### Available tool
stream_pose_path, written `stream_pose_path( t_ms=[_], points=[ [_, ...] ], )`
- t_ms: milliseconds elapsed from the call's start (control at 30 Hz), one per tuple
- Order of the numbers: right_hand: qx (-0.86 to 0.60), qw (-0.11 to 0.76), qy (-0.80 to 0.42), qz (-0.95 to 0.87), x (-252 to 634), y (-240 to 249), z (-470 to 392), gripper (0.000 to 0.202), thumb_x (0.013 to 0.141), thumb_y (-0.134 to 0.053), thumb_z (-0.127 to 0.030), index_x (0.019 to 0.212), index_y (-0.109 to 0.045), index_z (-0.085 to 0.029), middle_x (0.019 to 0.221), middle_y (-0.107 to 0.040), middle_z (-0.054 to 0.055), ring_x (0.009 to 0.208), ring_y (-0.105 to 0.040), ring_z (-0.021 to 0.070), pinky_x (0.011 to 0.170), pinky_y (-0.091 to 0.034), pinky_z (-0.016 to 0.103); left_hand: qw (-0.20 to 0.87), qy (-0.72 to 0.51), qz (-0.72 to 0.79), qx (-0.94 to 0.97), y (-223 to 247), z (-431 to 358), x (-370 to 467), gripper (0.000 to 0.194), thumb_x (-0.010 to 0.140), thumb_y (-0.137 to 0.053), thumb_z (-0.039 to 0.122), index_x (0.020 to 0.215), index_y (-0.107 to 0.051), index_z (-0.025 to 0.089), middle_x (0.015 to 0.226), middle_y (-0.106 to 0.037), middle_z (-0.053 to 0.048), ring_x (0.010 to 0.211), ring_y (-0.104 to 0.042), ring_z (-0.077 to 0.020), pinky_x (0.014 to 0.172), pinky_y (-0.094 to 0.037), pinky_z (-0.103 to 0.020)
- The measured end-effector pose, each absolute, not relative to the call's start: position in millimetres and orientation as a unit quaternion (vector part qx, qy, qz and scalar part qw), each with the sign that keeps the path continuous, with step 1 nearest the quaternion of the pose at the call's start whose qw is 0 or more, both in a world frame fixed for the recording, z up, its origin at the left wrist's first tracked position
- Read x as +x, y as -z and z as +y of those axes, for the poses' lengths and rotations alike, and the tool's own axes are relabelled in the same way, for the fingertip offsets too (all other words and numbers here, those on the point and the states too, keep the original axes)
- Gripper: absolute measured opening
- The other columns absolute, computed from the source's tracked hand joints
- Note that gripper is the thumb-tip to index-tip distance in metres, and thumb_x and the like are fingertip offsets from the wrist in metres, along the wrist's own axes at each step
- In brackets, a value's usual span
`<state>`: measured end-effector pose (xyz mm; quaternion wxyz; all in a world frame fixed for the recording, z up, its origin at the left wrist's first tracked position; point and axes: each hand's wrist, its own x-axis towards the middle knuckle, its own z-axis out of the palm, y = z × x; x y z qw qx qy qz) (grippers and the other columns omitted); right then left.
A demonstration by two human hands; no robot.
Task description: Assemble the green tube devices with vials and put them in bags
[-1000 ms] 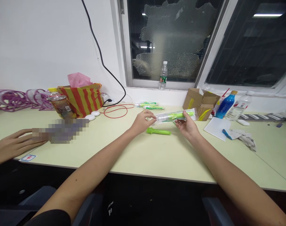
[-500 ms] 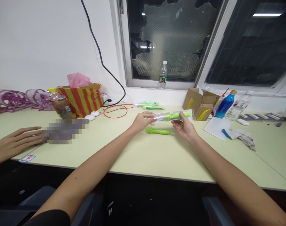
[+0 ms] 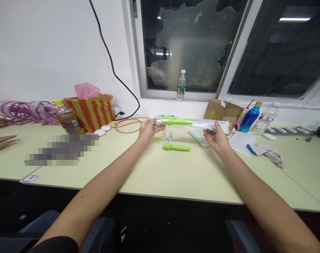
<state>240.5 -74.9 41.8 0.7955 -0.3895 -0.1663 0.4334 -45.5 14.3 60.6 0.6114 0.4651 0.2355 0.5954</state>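
Note:
Between both hands, a long clear plastic bag [image 3: 206, 123] is stretched sideways above the table. Inside or against it lies a bright green tube-shaped part [image 3: 179, 121]; I cannot tell which. My left hand [image 3: 147, 133] is closed on the left end, other fingers extended. My right hand [image 3: 216, 137] pinches the right end between thumb and fingers. Below, a similar loose green part [image 3: 176, 147] lies on the table. Behind it are a small clear nozzle-like piece [image 3: 170, 136] and a yellow ring [image 3: 158, 139]. A pale printed card [image 3: 197, 136] lies near my right hand.
Green packets [image 3: 165, 116] lie at the back. A cardboard box [image 3: 223, 111], blue bottle [image 3: 251, 117] and glove [image 3: 270, 154] are to the right. Leftward are a striped bag [image 3: 88, 110], a drink bottle [image 3: 67, 117] and a co-worker's hand [image 3: 1, 142].
My hands have moved apart, and the clear bag now extends farther right past the green part. Small pieces and the card have come into view. The co-worker's hand has drawn back left.

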Motion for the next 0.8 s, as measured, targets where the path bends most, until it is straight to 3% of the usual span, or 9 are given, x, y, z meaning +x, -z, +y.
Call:
stream_pose_path(
  t_ms=[200, 400, 500, 633, 800],
  points=[
    [-0.464, 0.82, -0.325, -0.079, 270, -26, -67, 0.02, 0.085, -0.069, -0.03, 0.093, -0.056, -0.017, 0.08, -0.063, -0.002, 0.06, -0.064, 0.0096, 0.064, -0.064, 0.029, 0.619, -0.632, 0.234, 0.404, -61, 22, -49, 0.009, 0.08, -0.059, 0.016, 0.083, -0.05, 0.013, 0.088, -0.071, -0.01, 0.085, -0.073, -0.0239, 0.088, -0.057, -0.046],
    [-0.463, 0.806, -0.364, -0.062, 281, -20, -61, 0.024, 0.093, -0.054, -0.043, 0.1, -0.048, -0.021, 0.086, -0.061, 0.001, 0.071, -0.066, 0.0116, 0.065, -0.063, 0.028, 0.622, -0.632, 0.236, 0.398, -59, 23, -47, 0.01, 0.078, -0.058, 0.013, 0.082, -0.049, 0.014, 0.092, -0.07, -0.012, 0.087, -0.072, -0.0252, 0.088, -0.057, -0.047],
    [-0.436, 0.807, -0.393, -0.059, 279, -23, -59, 0.015, 0.098, -0.04, -0.033, 0.108, -0.043, -0.022, 0.091, -0.061, 0.004, 0.08, -0.068, 0.0136, 0.067, -0.063, 0.029, 0.62, -0.633, 0.238, 0.398, -59, 23, -48, 0.011, 0.078, -0.058, 0.013, 0.083, -0.049, 0.013, 0.091, -0.07, -0.011, 0.087, -0.072, -0.0252, 0.088, -0.057, -0.047],
    [-0.434, 0.797, -0.409, -0.096, 265, -27, -61, 0.016, 0.092, -0.039, -0.015, 0.108, -0.042, -0.018, 0.095, -0.063, 0.007, 0.085, -0.07, 0.0163, 0.069, -0.064, 0.031, 0.616, -0.639, 0.238, 0.395, -59, 24, -49, 0.011, 0.076, -0.059, 0.012, 0.083, -0.05, 0.012, 0.089, -0.069, -0.012, 0.084, -0.073, -0.0252, 0.088, -0.057, -0.047],
    [-0.47, 0.796, -0.287, -0.251, 225, -21, -63, 0.029, 0.083, -0.053, -0.016, 0.111, -0.044, -0.019, 0.11, -0.061, 0.007, 0.085, -0.07, 0.016, 0.079, -0.063, 0.034, 0.606, -0.65, 0.238, 0.392, -59, 25, -49, 0.009, 0.076, -0.059, 0.013, 0.08, -0.051, 0.013, 0.086, -0.069, -0.009, 0.082, -0.072, -0.0241, 0.086, -0.058, -0.046]
  ],
)
